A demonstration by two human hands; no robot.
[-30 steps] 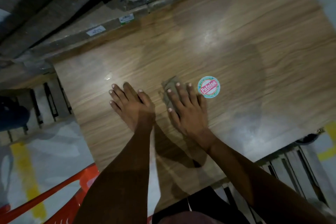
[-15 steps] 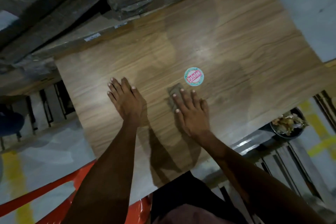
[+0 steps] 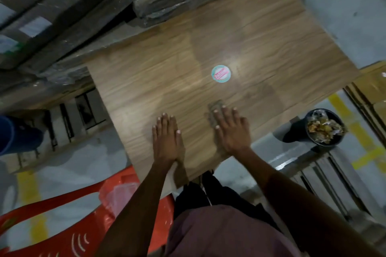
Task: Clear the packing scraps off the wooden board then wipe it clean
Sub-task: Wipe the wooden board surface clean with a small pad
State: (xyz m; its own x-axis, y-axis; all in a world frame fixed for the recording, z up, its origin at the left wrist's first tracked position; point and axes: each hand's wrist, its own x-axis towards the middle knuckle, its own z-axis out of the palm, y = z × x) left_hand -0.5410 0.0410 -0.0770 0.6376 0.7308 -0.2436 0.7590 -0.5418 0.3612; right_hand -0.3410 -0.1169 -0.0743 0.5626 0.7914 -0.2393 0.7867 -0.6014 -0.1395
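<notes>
The wooden board (image 3: 261,48) lies flat and slanted across the view, its near corner just in front of the person's body. On its near part a small grey-brown cloth (image 3: 215,108) lies flat on the wood, mostly hidden under the right hand (image 3: 230,131); only its far edge and left side show past the fingertips. That hand presses the cloth with straight, slightly spread fingers, palm down, curling round nothing. The left hand (image 3: 168,142) rests palm down on bare wood just beside it to the left, fingers straight and together, touching the board only and apart from the cloth. Beyond the cloth, further up the board and clear of both hands, sits a round teal and pink sticker (image 3: 221,73), its print blurred.

Off the board's right edge a black bucket (image 3: 324,129) stands on the floor, filled with yellowish crumpled scraps. A red plastic chair (image 3: 62,215) is at the lower left, touching or passing under the near corner of the board; which one I cannot tell. Plastic-wrapped bundles (image 3: 83,2) are stacked along the board's far side
</notes>
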